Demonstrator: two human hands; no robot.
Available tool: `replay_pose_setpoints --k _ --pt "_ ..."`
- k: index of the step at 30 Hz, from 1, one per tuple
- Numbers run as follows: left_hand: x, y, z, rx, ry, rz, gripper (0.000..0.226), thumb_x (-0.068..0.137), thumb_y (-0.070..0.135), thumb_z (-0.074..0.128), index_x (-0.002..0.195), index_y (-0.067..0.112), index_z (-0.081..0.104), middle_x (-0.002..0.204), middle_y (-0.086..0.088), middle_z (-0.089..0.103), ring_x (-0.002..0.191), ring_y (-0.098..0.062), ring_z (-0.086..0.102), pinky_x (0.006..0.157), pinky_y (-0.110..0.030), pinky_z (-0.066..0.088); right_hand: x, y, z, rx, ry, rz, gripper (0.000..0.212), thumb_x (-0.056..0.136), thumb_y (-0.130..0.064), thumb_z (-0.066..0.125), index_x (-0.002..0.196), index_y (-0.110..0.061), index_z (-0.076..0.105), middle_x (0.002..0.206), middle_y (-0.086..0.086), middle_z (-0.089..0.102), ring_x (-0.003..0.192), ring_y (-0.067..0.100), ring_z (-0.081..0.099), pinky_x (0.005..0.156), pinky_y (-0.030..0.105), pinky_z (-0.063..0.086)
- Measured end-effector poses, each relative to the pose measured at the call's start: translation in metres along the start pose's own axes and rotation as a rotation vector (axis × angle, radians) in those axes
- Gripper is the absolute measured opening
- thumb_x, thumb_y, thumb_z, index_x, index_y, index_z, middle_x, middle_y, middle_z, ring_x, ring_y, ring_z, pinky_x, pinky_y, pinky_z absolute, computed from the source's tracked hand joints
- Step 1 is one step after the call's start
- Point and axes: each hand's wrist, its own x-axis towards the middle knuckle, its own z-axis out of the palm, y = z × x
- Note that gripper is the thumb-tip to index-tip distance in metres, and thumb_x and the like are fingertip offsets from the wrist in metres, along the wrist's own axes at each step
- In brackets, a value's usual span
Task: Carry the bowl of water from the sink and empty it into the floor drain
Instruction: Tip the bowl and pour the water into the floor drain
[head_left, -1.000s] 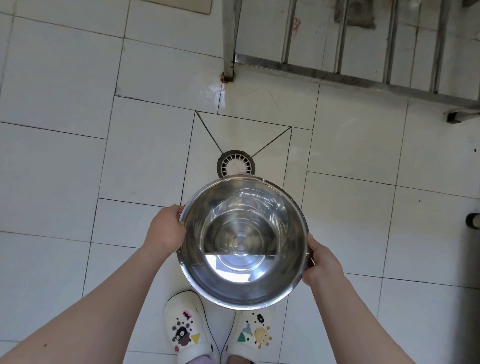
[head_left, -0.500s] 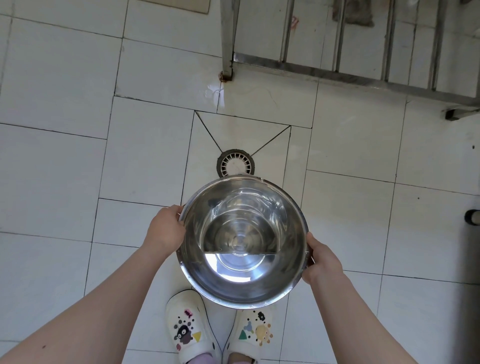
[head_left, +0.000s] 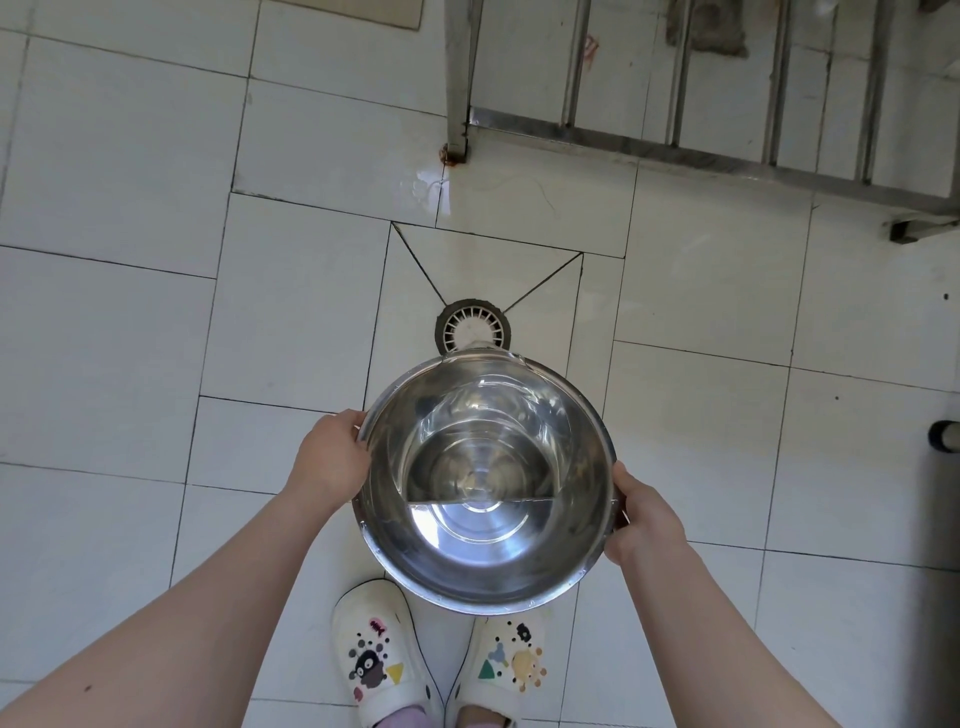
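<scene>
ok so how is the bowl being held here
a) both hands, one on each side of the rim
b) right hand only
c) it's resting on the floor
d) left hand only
A: the left hand grips the left side of the bowl and the right hand grips its right side, holding it above the shoes and tiled floor.

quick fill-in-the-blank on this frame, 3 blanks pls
The left hand and right hand each grip the steel bowl by its ____.
The bowl holds clear ____, pooled toward its far side.
Just beyond the bowl's far edge, set in the tiled floor, is a round ____.
Missing words: rim; water; drain.
</scene>
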Motion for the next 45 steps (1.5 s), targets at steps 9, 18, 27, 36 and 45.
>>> replay_pose_setpoints --k 9,18,27,36,45 --pt "0.0000 0.0020 -0.0032 -0.014 -0.012 -0.017 0.034 0.090 0.006 0.045 0.121 0.009 0.059 0.113 -0.015 0.063 0.086 -0.024 0.050 0.076 -0.028 0.040 0.0001 -0.0012 0.0014 -0.005 0.005 -0.009 0.011 0.080 -0.007 0.075 0.082 -0.004 0.064 0.081 0.009 0.063 0.073 0.025 0.063 0.090 0.047 0.055" --pt "-0.0032 0.0076 -0.0060 -0.053 0.015 -0.028 0.035 0.091 0.005 0.044 0.123 0.007 0.058 0.106 -0.014 0.066 0.083 -0.024 0.050 0.074 -0.026 0.036 0.0007 -0.0004 0.0045 0.006 -0.008 -0.010 0.008 0.082 -0.007 0.073 0.082 -0.004 0.065 0.082 0.008 0.064 0.078 0.024 0.065 0.090 0.046 0.055" --pt "-0.0013 0.0051 -0.0073 -0.056 0.016 -0.024 0.036 0.090 0.002 0.043 0.121 0.008 0.059 0.102 -0.014 0.068 0.080 -0.024 0.052 0.071 -0.026 0.037 -0.0047 0.0002 0.0072 -0.007 -0.010 -0.007 0.011 0.083 -0.008 0.073 0.082 -0.004 0.063 0.085 0.009 0.064 0.086 0.026 0.066 0.089 0.046 0.055" --pt "-0.0002 0.0020 -0.0062 -0.072 0.016 -0.026 0.036 0.088 0.002 0.044 0.119 0.008 0.062 0.093 -0.013 0.067 0.078 -0.025 0.053 0.070 -0.026 0.038 -0.0059 0.0011 0.0065 -0.014 -0.016 -0.010 0.012 0.082 -0.008 0.073 0.080 -0.005 0.063 0.080 0.007 0.062 0.078 0.024 0.064 0.087 0.042 0.055" --pt "-0.0018 0.0004 -0.0051 -0.061 0.014 -0.034 0.039 0.087 0.001 0.041 0.120 0.010 0.061 0.107 -0.014 0.068 0.084 -0.025 0.052 0.074 -0.026 0.039 -0.0018 0.0037 0.0054 -0.037 -0.017 -0.029 0.012 0.083 -0.010 0.073 0.087 -0.005 0.064 0.087 0.009 0.065 0.088 0.027 0.067 0.090 0.048 0.054"
